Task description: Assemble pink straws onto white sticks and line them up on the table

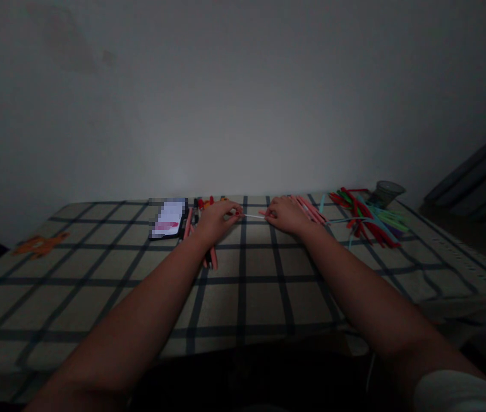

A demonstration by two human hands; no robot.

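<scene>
My left hand (217, 220) and my right hand (288, 214) rest at the far middle of a checked tablecloth (243, 286). Both are closed in a pinch on the ends of a thin pale strip (254, 216) stretched between them. Pink strips (311, 210) lie just right of my right hand. Under my left wrist lie a few pink and dark sticks (211, 260).
A phone (168, 219) with a lit screen lies left of my left hand. A heap of red, green and blue strips (369, 220) sits at the far right, beside a clear cup (386, 193). An orange shape (39, 245) lies at the left edge. A plain wall stands behind.
</scene>
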